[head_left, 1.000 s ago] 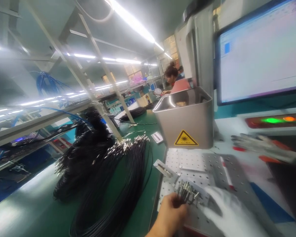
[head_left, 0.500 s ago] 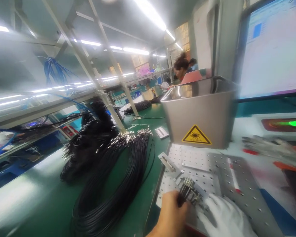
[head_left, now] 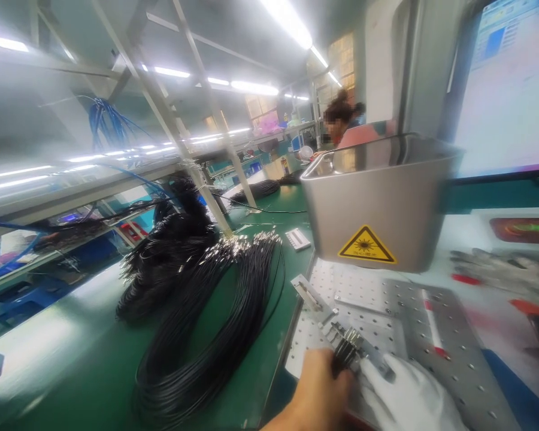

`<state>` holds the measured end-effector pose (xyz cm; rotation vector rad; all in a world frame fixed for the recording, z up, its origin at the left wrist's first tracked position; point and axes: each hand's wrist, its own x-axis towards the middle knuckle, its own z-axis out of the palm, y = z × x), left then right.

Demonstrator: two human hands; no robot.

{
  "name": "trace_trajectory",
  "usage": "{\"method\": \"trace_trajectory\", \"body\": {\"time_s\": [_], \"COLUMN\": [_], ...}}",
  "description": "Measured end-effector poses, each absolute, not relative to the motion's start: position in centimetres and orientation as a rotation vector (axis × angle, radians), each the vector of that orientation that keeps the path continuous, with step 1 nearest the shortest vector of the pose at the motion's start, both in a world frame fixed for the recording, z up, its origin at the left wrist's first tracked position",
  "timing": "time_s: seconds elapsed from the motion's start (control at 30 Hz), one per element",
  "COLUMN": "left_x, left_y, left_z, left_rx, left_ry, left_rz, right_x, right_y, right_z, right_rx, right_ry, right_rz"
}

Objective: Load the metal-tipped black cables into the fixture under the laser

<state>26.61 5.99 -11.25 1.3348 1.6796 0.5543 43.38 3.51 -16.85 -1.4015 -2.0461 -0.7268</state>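
My left hand (head_left: 321, 383), bare, is closed around a bundle of black cables (head_left: 341, 363) near their ends. Silvery metal connectors (head_left: 352, 341) stick out of the fist, bunched together and pointing up. Beside it, my right hand (head_left: 408, 392) wears a white glove. Its fingers are apart, and one fingertip reaches the edge of the connector bundle; whether it touches is unclear. Just beyond the connectors, a small metal fixture (head_left: 312, 297) is mounted on the perforated metal plate (head_left: 327, 278). Part of the fixture is hidden by my hands and the cables.
A large coil of black cables (head_left: 161, 365) with metal ends lies on the green table (head_left: 85, 365) at left. A metal housing (head_left: 377, 203) with a laser warning sign stands ahead. A marker (head_left: 432, 323), gloves (head_left: 498, 269) and a monitor (head_left: 512, 90) are at right. Another person (head_left: 341, 120) sits beyond.
The view has shifted slightly, so the scene sits a little further right. My right hand's gloved fingers have drawn closer to the connector bundle. My left hand keeps its hold.
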Motion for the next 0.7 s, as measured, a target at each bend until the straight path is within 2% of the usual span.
{"method": "trace_trajectory", "body": {"time_s": [0.5, 0.7], "left_x": [26.77, 27.37], "left_y": [6.05, 6.28], "left_z": [-10.64, -10.35], "left_rx": [1.348, 1.403], "left_ry": [1.704, 1.74], "left_rz": [0.525, 0.375], "right_x": [43.13, 42.76], "right_y": [3.38, 3.31], "right_z": [-16.59, -17.53], "right_rx": [-1.42, -1.551], "right_ry": [-2.059, -2.029], "right_rz": [-0.737, -0.558]}}
